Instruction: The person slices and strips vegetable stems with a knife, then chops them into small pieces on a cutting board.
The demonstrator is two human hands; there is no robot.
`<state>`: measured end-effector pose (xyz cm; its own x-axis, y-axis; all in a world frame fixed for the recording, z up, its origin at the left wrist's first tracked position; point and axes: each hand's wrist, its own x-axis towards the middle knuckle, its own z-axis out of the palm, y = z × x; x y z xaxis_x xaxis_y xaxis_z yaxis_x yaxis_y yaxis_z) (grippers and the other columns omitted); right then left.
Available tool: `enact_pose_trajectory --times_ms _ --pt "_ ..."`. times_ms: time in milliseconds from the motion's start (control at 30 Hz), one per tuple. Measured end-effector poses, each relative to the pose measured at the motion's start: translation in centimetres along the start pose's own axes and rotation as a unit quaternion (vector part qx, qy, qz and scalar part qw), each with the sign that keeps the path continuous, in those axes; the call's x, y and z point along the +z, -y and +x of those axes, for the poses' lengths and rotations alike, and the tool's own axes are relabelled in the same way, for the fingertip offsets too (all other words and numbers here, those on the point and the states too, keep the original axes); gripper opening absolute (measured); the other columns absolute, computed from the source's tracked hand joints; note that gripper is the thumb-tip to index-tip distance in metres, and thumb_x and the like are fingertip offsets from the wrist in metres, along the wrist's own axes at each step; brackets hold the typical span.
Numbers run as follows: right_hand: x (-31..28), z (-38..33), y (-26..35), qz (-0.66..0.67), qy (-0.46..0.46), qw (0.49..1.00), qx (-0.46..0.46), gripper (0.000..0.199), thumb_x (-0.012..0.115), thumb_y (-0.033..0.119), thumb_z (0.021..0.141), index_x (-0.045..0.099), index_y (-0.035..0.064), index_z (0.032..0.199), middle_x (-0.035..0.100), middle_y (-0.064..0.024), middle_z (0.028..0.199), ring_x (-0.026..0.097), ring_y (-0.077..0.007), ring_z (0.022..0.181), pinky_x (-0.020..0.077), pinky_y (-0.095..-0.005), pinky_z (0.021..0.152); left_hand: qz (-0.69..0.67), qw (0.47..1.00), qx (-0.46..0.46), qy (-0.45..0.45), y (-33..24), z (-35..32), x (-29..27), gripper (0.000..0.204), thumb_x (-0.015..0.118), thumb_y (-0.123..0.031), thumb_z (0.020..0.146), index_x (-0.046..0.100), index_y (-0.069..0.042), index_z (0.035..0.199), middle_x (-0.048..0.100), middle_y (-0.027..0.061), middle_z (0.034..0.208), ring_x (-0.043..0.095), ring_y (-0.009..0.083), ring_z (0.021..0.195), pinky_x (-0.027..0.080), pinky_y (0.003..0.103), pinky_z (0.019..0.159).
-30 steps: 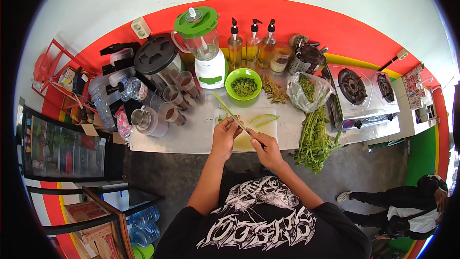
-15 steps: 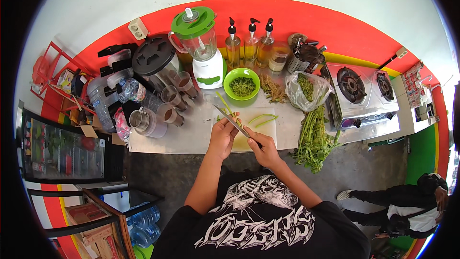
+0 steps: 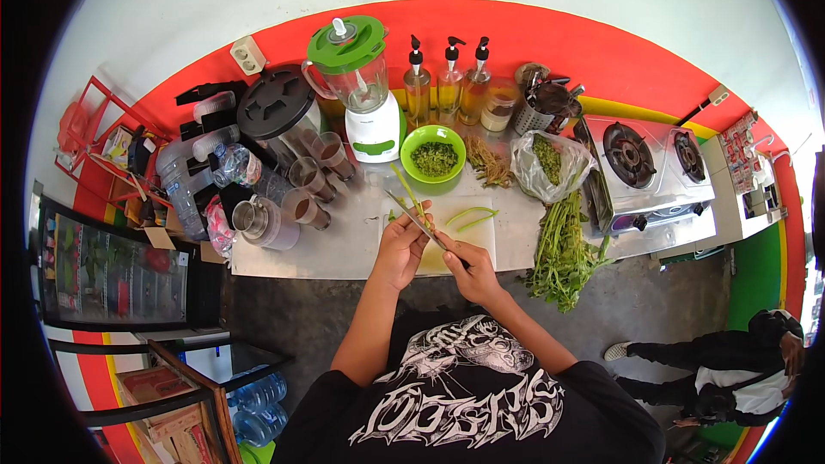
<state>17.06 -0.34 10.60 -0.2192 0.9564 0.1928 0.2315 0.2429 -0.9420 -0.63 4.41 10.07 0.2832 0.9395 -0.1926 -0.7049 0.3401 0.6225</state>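
Over the white cutting board (image 3: 479,247), my left hand (image 3: 400,251) is closed on a thin green stem (image 3: 402,180), which points up toward the bowl. My right hand (image 3: 472,273) grips a knife (image 3: 411,214) by its dark handle. Its blade slants up and left across the stem, close to my left fingertips; whether it touches the stem I cannot tell. A few cut green stems (image 3: 472,216) lie on the board. Beyond it stands a green bowl (image 3: 461,153) with chopped greens inside. To the right, a leafy green bunch (image 3: 557,249) hangs over the counter's front edge.
Left of the board stand dark-filled cups (image 3: 308,210), a metal flask (image 3: 273,225) and a blender (image 3: 369,112). Pump bottles (image 3: 449,90) line the wall. A clear bag of greens (image 3: 577,163) sits beside the gas stove (image 3: 644,180). Another person (image 3: 713,378) is at far right.
The knife blade has shifted slightly along the stem, and my right hand has moved a little with it. Nothing else has visibly moved on the counter.
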Motion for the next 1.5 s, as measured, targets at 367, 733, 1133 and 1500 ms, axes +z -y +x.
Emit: enact_pose_trajectory --times_ms 367,733,1133,1500 --pt "0.1 0.0 0.1 0.008 -0.009 1.000 -0.002 0.038 0.057 0.011 0.100 0.059 -0.0030 0.135 0.070 -0.0182 0.097 0.060 -0.0168 0.080 0.0489 -0.0301 0.075 -0.015 1.000 -0.002 -0.021 0.7 -0.3 0.1 0.038 0.061 -0.009 0.099 0.054 0.000 0.135 0.068 0.0016 0.105 0.065 0.0099 0.096 0.053 0.025 0.090" --pt "1.3 0.0 -0.4 0.051 -0.039 0.997 -0.033 0.042 0.053 0.012 0.103 0.052 0.0010 0.143 0.047 0.0016 0.072 0.040 -0.0066 0.063 0.0373 -0.0237 0.058 -0.019 1.000 0.015 -0.020 1.8 -0.4 -0.2 0.032 0.062 -0.008 0.099 0.058 -0.001 0.130 0.069 0.0011 0.105 0.064 0.0085 0.095 0.052 0.024 0.089" --pt "1.5 1.3 0.6 0.089 -0.030 0.995 -0.029 0.045 0.052 0.015 0.105 0.047 0.0026 0.148 0.045 0.0043 0.072 0.039 -0.0053 0.064 0.0368 -0.0221 0.058 -0.008 0.999 0.039 -0.007 1.5 -0.9 0.6 0.019 0.062 -0.007 0.098 0.064 -0.003 0.117 0.068 0.0007 0.105 0.062 0.0088 0.090 0.049 0.026 0.088" --pt "1.5 -0.1 -0.6 0.085 -0.010 0.996 -0.012 0.046 0.053 0.015 0.105 0.046 0.0018 0.148 0.046 0.0039 0.073 0.040 -0.0054 0.064 0.0377 -0.0224 0.058 -0.061 0.998 0.015 -0.005 0.1 -0.2 -0.3 0.014 0.059 -0.014 0.101 0.065 -0.005 0.110 0.068 0.0022 0.103 0.061 0.0098 0.088 0.051 0.025 0.081"
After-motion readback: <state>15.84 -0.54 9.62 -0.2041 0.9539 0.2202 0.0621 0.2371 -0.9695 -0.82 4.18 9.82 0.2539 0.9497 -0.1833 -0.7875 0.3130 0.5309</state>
